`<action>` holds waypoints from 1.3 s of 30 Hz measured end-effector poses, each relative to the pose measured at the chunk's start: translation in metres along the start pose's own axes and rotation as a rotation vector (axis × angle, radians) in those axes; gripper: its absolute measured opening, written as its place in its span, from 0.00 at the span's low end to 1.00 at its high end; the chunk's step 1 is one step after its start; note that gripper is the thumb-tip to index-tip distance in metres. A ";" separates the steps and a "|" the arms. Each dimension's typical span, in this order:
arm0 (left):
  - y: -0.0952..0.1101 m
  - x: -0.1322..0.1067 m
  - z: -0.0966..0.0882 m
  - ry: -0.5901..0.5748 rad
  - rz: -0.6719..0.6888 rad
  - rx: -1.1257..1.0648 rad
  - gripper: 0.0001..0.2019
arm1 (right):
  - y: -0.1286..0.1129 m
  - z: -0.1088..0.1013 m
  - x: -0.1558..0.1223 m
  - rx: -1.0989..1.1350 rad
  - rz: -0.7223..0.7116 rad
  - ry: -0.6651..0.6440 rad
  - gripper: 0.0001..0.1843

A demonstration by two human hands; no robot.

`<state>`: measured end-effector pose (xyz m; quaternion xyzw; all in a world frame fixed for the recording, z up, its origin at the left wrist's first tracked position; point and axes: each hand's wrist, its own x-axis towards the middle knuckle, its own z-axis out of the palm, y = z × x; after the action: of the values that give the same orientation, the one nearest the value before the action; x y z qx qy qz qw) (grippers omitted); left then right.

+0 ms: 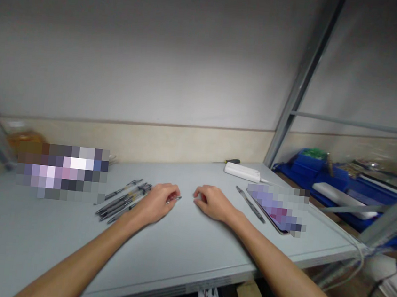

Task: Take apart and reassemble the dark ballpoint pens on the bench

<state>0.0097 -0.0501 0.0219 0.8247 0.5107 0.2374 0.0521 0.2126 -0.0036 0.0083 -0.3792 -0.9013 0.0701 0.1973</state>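
My left hand [158,202] rests on the pale grey table [188,246] with its fingers curled round a pen [174,199] whose tip pokes out to the right. Just left of that hand lies a bundle of several dark pens [124,199]. My right hand [213,202] lies knuckles-up a short way to the right, fingers curled in, and nothing shows in it. The two hands are a small gap apart.
A single pen [250,204] and a phone [277,213] lie right of my right hand. A white power strip [243,172] sits at the back. Blue bins [310,166] stand beyond a metal upright [302,84] on the right.
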 end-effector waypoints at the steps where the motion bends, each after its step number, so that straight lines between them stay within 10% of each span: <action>1: 0.001 0.000 0.002 0.010 0.021 -0.052 0.05 | -0.003 0.002 0.000 0.032 -0.050 0.010 0.10; 11: 0.007 0.000 0.016 0.079 0.017 -0.331 0.04 | -0.012 0.014 0.004 0.180 -0.220 0.025 0.11; 23: -0.005 0.001 0.006 0.097 0.031 -0.023 0.04 | -0.004 0.002 0.008 0.189 0.185 0.203 0.17; 31: -0.005 0.003 0.009 0.089 0.018 -0.003 0.10 | -0.005 0.005 0.004 0.177 -0.055 0.152 0.13; 39: 0.002 -0.001 0.011 0.013 0.033 0.242 0.10 | -0.004 0.008 0.003 0.019 0.120 0.109 0.18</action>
<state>0.0154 -0.0501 0.0128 0.8316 0.5225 0.1800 -0.0550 0.2049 -0.0037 0.0032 -0.4339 -0.8642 0.0694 0.2453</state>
